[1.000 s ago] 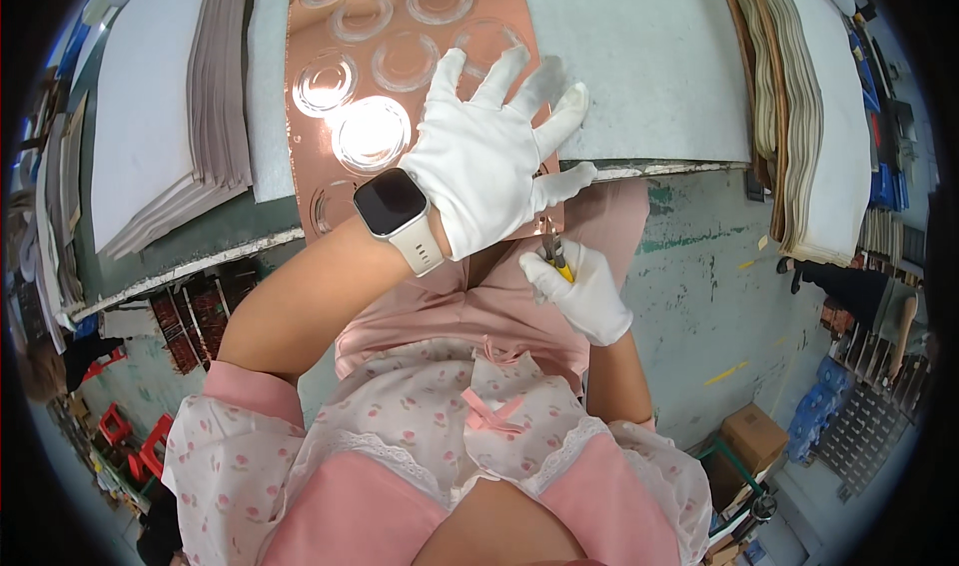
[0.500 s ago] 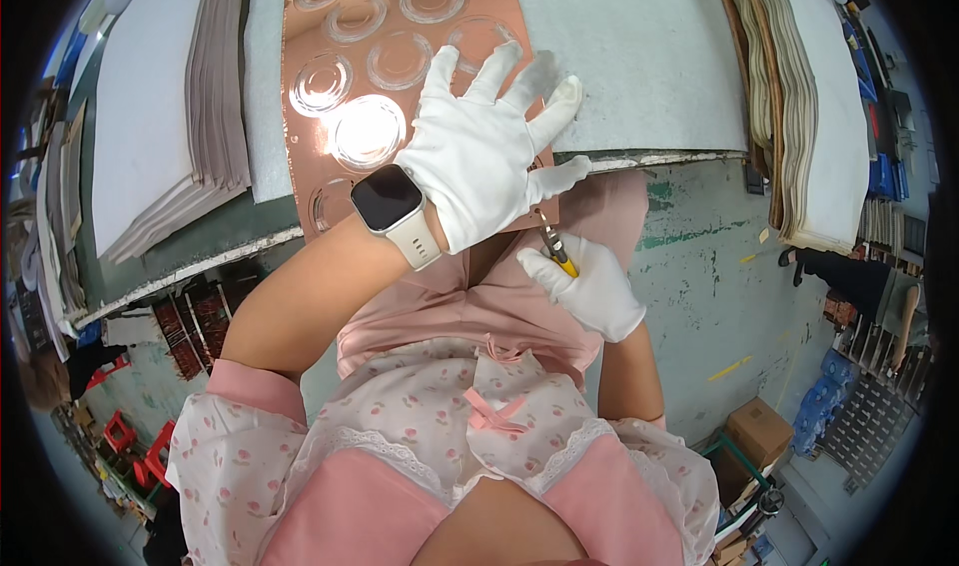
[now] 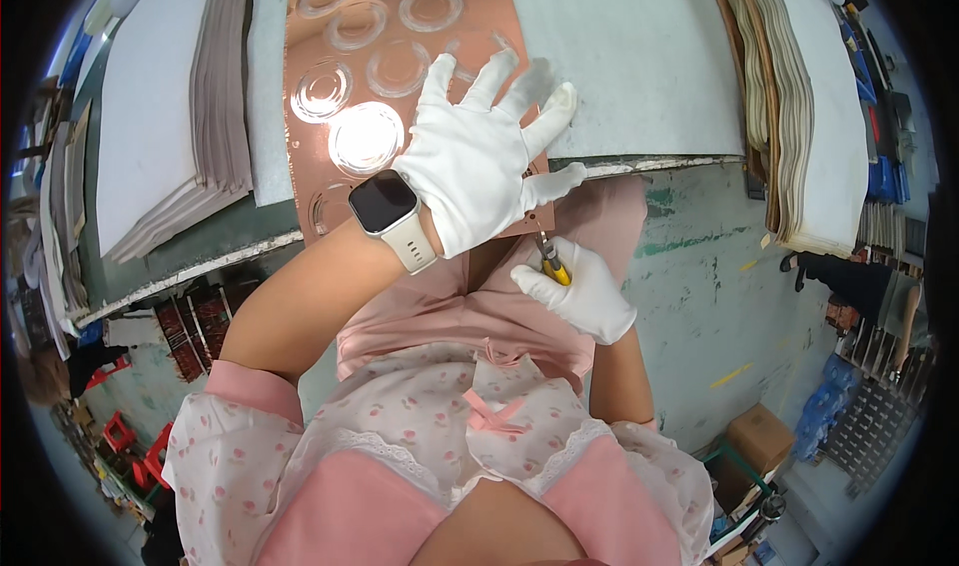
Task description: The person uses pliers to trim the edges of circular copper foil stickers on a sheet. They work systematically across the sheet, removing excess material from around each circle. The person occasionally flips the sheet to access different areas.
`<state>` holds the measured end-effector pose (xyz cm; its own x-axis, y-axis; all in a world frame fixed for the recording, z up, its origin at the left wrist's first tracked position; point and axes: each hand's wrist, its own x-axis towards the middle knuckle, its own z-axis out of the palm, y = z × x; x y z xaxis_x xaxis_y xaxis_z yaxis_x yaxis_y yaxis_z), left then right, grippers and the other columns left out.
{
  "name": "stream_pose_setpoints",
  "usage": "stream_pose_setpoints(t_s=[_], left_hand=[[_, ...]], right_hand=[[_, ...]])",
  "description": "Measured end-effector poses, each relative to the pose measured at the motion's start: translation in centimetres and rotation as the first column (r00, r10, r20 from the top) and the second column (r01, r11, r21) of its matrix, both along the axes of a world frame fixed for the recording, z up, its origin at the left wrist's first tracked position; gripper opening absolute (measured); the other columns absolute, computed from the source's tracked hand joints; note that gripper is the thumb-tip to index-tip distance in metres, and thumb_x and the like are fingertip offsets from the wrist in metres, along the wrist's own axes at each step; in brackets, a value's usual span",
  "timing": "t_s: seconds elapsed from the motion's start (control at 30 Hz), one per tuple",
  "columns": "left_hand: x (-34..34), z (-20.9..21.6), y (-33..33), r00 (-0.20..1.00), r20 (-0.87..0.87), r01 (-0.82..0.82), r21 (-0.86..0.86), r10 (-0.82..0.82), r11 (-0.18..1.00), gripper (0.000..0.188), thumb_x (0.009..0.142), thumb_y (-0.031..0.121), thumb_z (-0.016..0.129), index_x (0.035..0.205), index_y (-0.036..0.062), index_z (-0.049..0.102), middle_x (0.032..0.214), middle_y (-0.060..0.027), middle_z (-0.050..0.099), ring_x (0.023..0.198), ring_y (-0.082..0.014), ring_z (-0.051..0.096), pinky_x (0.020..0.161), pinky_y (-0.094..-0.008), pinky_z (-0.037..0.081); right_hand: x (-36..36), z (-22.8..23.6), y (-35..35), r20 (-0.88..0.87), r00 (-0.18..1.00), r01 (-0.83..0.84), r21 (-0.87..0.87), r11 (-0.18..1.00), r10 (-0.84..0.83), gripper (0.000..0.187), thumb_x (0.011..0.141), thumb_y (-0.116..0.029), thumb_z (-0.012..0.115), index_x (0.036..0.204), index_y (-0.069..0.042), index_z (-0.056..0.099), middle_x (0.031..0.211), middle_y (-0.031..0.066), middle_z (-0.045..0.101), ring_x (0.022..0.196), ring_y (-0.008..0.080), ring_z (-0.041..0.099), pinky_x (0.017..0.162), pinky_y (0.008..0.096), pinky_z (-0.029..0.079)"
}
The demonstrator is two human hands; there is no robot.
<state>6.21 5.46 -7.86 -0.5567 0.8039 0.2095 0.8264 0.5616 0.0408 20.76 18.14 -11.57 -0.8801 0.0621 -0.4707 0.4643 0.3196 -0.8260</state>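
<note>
A shiny copper-coloured sheet [image 3: 310, 151] with rows of ring patterns lies on the table, its near edge reaching past the table's edge. Spread flat on it, fingers apart, is my left hand [image 3: 475, 156], white-gloved and with a watch [image 3: 385, 203] at the wrist. My right hand [image 3: 587, 296], gloved too, is closed round a yellow and metal utility knife [image 3: 556, 266]. The knife's tip points up at the sheet's near right corner, just below my left thumb; whether it touches the sheet I cannot tell.
A stack of large pale sheets [image 3: 165, 96] stands on the left of the table, and another stack [image 3: 814, 116] on the right. A light board [image 3: 639, 76] covers the tabletop between them. On the floor at lower right sits a cardboard box [image 3: 761, 436]. Another person [image 3: 849, 276] is at far right.
My right hand and the knife have moved slightly left and down. My left hand has shifted a little left on the sheet and stays spread.
</note>
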Motion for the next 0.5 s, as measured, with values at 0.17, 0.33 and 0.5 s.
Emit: stream_pose_setpoints(t_s=[0.17, 0.33, 0.5], left_hand=[[0.1, 0.2, 0.0, 1.0, 0.009, 0.001, 0.004, -0.001, 1.0, 0.061, 0.084, 0.055, 0.04, 0.129, 0.0141, 0.041, 0.132, -0.0128, 0.04, 0.123, -0.0347, 0.036, 0.097, -0.0575, 0.026], [0.0, 0.2, 0.0, 1.0, 0.003, 0.008, 0.019, -0.008, 1.0, 0.061, 0.084, 0.055, 0.04, 0.128, 0.0134, 0.042, 0.132, -0.0128, 0.041, 0.123, -0.0349, 0.036, 0.096, -0.058, 0.026], [-0.1, 0.2, 0.0, 1.0, 0.007, 0.02, 0.033, -0.02, 0.999, 0.061, 0.084, 0.055, 0.04, 0.128, 0.0131, 0.042, 0.132, -0.0128, 0.04, 0.123, -0.0349, 0.036, 0.097, -0.0582, 0.025]], right_hand=[[-0.4, -0.2, 0.5, 0.02, 0.997, -0.078, 0.084, 0.993, 0.077, 0.045, 0.076, -0.04, 0.066, 0.07, 0.003, 0.055, 0.057, 0.0127, 0.051, 0.052, 0.0211, 0.046, 0.053, 0.0317, 0.041], [-0.3, -0.4, 0.3, -0.024, 0.999, -0.035, 0.06, 0.998, 0.036, 0.046, 0.077, -0.04, 0.065, 0.07, 0.004, 0.055, 0.057, 0.0158, 0.052, 0.051, 0.0254, 0.049, 0.052, 0.0325, 0.041], [0.1, -2.6, -0.7, -0.178, 0.98, 0.086, -0.015, 0.996, -0.087, 0.041, 0.077, -0.036, 0.067, 0.072, 0.004, 0.057, 0.058, 0.0134, 0.054, 0.051, 0.0182, 0.05, 0.052, 0.0305, 0.041]])
